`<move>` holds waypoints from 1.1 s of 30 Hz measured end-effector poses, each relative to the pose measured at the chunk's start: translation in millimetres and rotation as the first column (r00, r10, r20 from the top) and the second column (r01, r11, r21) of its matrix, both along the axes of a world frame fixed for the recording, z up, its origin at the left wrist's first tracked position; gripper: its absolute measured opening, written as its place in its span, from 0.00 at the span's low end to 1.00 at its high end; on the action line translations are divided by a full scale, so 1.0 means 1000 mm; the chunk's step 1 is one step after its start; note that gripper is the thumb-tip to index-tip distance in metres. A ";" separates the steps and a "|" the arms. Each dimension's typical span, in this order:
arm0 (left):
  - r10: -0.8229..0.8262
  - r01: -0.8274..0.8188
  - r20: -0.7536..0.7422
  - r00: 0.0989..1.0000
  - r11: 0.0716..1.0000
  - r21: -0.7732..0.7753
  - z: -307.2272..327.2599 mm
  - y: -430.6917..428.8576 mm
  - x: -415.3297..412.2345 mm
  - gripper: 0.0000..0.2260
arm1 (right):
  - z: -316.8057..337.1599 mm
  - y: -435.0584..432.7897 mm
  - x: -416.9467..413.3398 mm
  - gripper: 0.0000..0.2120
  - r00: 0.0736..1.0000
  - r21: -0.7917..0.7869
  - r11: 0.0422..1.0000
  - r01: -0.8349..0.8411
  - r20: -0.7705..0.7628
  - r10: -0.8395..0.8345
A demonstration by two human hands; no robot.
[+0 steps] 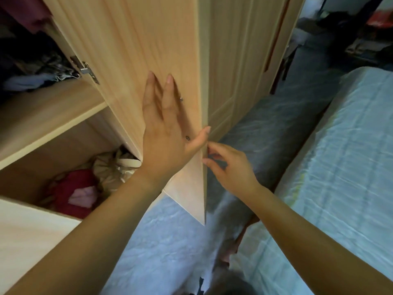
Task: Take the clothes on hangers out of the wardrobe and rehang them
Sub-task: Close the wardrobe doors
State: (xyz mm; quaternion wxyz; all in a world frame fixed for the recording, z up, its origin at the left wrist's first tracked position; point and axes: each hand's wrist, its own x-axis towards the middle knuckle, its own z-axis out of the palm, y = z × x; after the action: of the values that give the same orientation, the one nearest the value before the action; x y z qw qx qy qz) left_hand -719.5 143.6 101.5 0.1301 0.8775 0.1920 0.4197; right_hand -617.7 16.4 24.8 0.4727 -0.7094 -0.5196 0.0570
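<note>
A light wooden wardrobe door stands swung out toward me. My left hand lies flat on its inner face, fingers spread, thumb hooked over the door's edge. My right hand touches the same edge lower down with its fingertips, fingers loosely curled and holding nothing. Inside the wardrobe at left, dark and maroon clothes sit above a shelf. No hanger is visible in this view.
Below the shelf lie a red garment and a beige cloth bundle. A second wardrobe door is shut behind. A bed with a pale blue cover is at right. A narrow floor gap runs between.
</note>
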 end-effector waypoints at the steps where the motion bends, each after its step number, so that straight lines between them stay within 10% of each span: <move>1: 0.004 -0.004 -0.013 1.000 1.000 0.005 0.000 0.000 -0.002 0.42 | -0.001 -0.001 -0.002 0.15 1.000 0.005 1.000 -0.009 -0.004 0.009; 16: -0.051 0.064 -0.127 0.991 0.993 0.096 0.007 0.006 -0.128 0.36 | -0.003 0.004 -0.114 0.19 0.992 0.022 0.992 -0.126 0.010 0.126; 33: 0.020 -0.008 0.063 0.998 0.981 -0.192 0.030 0.061 -0.302 0.44 | 0.004 0.108 -0.265 0.20 0.978 0.059 0.980 -0.192 -0.076 0.196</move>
State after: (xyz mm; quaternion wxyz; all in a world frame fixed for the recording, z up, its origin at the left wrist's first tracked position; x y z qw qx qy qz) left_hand -1021.5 204.7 131.2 0.2172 0.8456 0.2335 0.4282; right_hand -882.2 124.5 28.6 0.5035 -0.6400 -0.5682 0.1183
